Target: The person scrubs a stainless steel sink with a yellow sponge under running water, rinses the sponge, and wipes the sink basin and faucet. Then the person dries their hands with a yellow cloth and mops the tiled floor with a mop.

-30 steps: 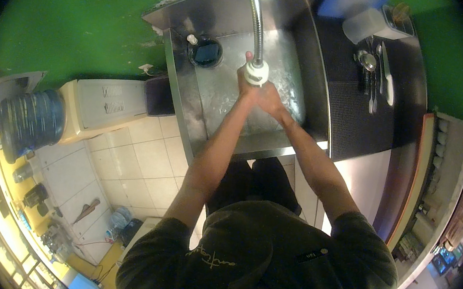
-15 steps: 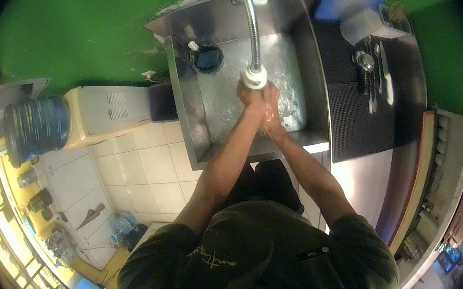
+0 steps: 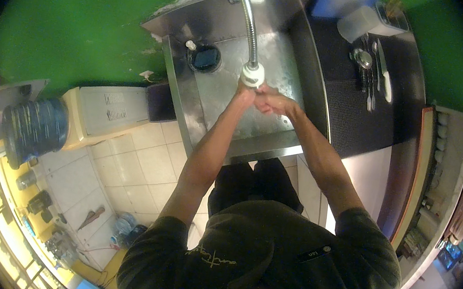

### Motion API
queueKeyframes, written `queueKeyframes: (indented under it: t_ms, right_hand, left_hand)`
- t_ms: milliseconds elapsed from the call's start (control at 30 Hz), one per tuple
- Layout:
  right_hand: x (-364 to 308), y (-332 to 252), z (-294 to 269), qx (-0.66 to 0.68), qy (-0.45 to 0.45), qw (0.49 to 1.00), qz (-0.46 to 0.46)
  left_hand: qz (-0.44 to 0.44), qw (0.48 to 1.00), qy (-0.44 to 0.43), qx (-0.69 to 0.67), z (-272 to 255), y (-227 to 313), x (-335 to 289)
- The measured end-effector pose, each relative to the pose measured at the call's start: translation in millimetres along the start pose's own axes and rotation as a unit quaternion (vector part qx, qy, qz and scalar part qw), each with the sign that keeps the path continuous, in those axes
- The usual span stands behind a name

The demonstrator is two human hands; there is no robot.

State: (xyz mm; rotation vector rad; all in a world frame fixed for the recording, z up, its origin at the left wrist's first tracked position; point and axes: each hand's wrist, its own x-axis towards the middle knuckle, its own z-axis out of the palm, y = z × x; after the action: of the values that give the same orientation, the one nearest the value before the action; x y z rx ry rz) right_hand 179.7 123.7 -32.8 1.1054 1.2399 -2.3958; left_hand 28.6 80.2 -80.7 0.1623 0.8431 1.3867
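Beneath the faucet head, left hand and right hand meet — rinsing looks unfinished. Right grip half-open, apparently empty (left: cannot tell).

steel sink under a bendy, white-headed tap

the tap's neck is shiny ribbed metal; it comes in from 12 o'clock of the sink, a touch toward 11, and curves toward 6. at its end hangs the round white spray head, a dark slot on it, near the middle of the sink and clear of its walls. the sink is a straight-sided box of grey metal, its front edge at 6 o'clock, its back panel at 12. its floor looks wet, with a pale sheen toward 1 o'clock and small glints toward 3. whether water runs is hard to tell.
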Motion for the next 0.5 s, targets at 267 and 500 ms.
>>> queueKeyframes:
  t_ms: [267, 500]
  right_hand:
    - [40, 1, 41, -0.361, 0.254, 0.87, -0.22]
    - [78, -14, 47, -0.453, 0.293, 0.775, -0.33]
  left_hand:
    - [0.042, 0.919, 0.288, 0.264, -55, -31, 0]
    - [0.004, 0.95, 0.31, -0.045, -42, -4, -72]
